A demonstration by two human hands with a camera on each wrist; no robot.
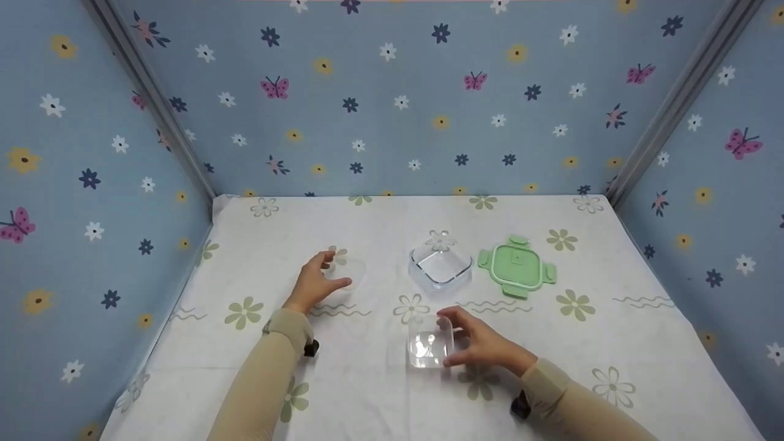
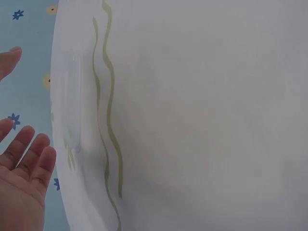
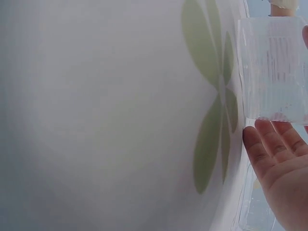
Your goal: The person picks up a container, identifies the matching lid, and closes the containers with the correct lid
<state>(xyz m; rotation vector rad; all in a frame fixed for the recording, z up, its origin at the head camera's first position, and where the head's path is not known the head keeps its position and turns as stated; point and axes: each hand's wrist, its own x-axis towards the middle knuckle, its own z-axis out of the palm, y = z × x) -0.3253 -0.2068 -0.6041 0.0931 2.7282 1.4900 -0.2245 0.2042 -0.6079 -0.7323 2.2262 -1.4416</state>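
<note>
My right hand [image 1: 484,344] grips a clear plastic container [image 1: 430,349] between thumb and fingers, by its right side. In the right wrist view, the fingers [image 3: 275,144] touch one wall of this container [image 3: 272,70] low over the cloth. On the left, my left hand [image 1: 315,283] is spread beside a thin, see-through plastic piece [image 1: 352,272], thumb and fingers apart. That clear piece [image 2: 73,101] looks low and flat in the left wrist view, with the left hand's fingers [image 2: 41,149] held away from it.
Behind the hands, a square glass container [image 1: 441,283] stands without a lid. To its right lies a green lid [image 1: 517,266] with clips on its sides. A white flowered cloth [image 1: 367,392] covers the table, and blue patterned walls [image 1: 398,135] enclose its back and sides.
</note>
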